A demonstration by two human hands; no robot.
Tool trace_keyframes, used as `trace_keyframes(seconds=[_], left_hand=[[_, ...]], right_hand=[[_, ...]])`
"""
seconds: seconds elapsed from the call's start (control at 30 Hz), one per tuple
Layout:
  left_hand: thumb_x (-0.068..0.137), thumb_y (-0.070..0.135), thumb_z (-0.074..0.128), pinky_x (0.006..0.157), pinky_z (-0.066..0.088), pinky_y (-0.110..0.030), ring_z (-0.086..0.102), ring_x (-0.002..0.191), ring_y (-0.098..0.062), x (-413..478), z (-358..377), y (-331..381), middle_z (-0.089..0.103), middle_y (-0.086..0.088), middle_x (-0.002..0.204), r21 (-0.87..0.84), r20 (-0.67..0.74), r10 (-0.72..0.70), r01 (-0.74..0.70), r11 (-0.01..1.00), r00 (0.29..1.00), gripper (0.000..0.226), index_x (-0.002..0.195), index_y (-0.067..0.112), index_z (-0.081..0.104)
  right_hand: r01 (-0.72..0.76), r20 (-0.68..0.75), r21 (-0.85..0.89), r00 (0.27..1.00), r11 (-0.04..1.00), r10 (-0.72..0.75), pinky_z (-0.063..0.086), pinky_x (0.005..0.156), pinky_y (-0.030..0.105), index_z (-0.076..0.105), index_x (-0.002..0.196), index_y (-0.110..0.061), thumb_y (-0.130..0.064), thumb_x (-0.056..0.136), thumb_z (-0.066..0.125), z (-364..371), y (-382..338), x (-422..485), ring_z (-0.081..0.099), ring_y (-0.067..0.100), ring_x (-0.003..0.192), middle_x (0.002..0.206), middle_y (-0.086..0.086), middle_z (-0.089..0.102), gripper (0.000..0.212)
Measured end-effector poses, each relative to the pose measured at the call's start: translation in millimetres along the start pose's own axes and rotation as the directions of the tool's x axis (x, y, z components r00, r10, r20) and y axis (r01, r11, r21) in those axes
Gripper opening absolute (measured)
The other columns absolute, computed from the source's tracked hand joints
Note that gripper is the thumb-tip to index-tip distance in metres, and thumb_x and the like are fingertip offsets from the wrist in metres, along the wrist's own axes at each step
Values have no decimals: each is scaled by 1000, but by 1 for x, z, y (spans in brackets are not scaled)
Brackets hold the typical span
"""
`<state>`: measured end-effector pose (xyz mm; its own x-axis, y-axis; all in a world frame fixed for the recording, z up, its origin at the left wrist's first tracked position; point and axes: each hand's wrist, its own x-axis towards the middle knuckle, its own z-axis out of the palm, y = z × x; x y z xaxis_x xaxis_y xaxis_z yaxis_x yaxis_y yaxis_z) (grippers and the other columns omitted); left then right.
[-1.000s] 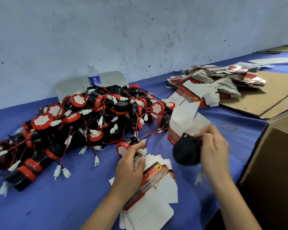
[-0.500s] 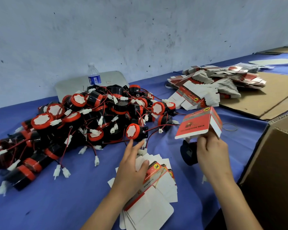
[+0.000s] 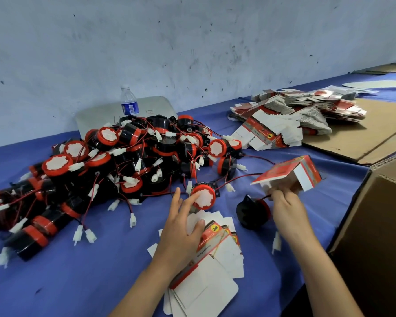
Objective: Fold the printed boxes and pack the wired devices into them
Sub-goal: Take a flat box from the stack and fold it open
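The right hand [image 3: 284,202] holds a folded red-and-white box [image 3: 288,173] raised above the blue table [image 3: 78,282], its fingers curled up under the box's underside and gripping it there; the box is tilted, its open white end turned toward the right. Just below that hand a black device [image 3: 252,211] lies on the table, its red wire running up toward the curled fingers, though whether they pinch it cannot be told. The left hand [image 3: 181,227] reaches forward with fingers straight and spread, the fingertips [image 3: 193,197] touching the edge of a red-capped device [image 3: 202,195] that stands at the near edge of the pile [image 3: 114,165] of devices with white connectors. The left palm lies over a stack of flat boxes [image 3: 206,271], held by a rubber band, near the table's front edge. More flat boxes [image 3: 290,120] are heaped far right, partly on a sheet of cardboard [image 3: 364,138]. A brown carton [image 3: 375,236] stands at the right edge. A water bottle [image 3: 129,100] stands behind the pile against the wall [image 3: 192,42], beside a grey tray [image 3: 96,117].
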<state>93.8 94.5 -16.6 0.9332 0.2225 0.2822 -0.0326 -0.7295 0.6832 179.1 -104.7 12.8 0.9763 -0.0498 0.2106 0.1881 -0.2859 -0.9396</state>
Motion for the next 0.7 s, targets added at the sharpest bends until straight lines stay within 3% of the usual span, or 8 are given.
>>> trace_keyframes(seconds=[0.07, 0.1, 0.17, 0.3, 0.4, 0.5, 0.6, 0.7], left_hand=[[97, 32, 54, 82, 38, -6, 30, 138, -8, -1, 0, 0, -9, 20, 159, 28, 4, 16, -16, 999, 1000, 57, 143, 49, 26], [96, 34, 56, 79, 36, -4, 33, 136, -9, -1, 1, -1, -10, 20, 159, 38, 0, 22, -22, 999, 1000, 60, 143, 52, 22], [92, 40, 61, 87, 35, -11, 32, 139, -9, 0, 1, -2, -7, 17, 160, 35, -30, 42, -41, 999, 999, 69, 141, 57, 16], [69, 72, 55, 92, 29, 1, 15, 124, 29, 2, -5, -2, 8, 16, 161, -94, -147, 52, -66, 993, 988, 80, 133, 71, 7], [69, 64, 63, 105, 43, -40, 27, 140, -1, 2, -6, -6, 19, 15, 158, -206, -212, 12, -56, 977, 977, 87, 139, 65, 11], [80, 38, 73, 108, 37, -53, 20, 145, -8, 2, -8, -6, 19, 22, 155, -190, -294, 47, -107, 976, 955, 88, 142, 55, 14], [91, 41, 64, 114, 29, -49, 25, 142, -7, 2, -13, -3, 27, 34, 145, -75, -402, 199, -248, 966, 894, 62, 142, 41, 29], [94, 44, 46, 90, 43, -19, 51, 108, 3, 4, -19, 2, 53, 25, 112, -81, -448, 243, -310, 947, 860, 23, 116, 46, 48]], right_hand=[[-21, 40, 104, 999, 994, 17, 35, 56, 20, 55, 72, -20, -6, 97, 40, 0, 0, -2, 49, 9, 69, 69, -14, 56, 33], [-33, 74, 155, 997, 987, 22, 34, 50, 12, 55, 70, -22, -5, 96, 41, 0, -1, -3, 48, 3, 61, 58, -18, 53, 34], [-21, 148, 250, 989, 968, -17, 33, 52, 12, 55, 68, -22, -6, 92, 44, 2, -3, -6, 44, 0, 53, 53, -17, 48, 31], [-64, 341, 470, 933, 881, -114, 28, 62, 23, 51, 53, -21, -14, 72, 41, 15, -13, -16, 33, 7, 58, 58, -14, 40, 24], [-199, 498, 635, 844, 746, -198, 22, 61, 31, 35, 54, -20, -11, 71, 38, 24, -21, -25, 25, 13, 59, 60, -3, 29, 20], [-253, 605, 672, 730, 697, -319, 41, 59, 21, 56, 54, -21, -17, 75, 44, 28, -23, -34, 45, 7, 55, 58, -8, 49, 24], [-262, 617, 631, 740, 730, -268, 34, 67, 38, 51, 68, -12, -26, 64, 56, 41, -19, -38, 35, 24, 68, 70, 10, 42, 16], [-291, 561, 619, 814, 729, -151, 36, 74, 40, 56, 75, -5, -22, 61, 59, 51, -14, -37, 41, 22, 75, 78, 10, 46, 23]])
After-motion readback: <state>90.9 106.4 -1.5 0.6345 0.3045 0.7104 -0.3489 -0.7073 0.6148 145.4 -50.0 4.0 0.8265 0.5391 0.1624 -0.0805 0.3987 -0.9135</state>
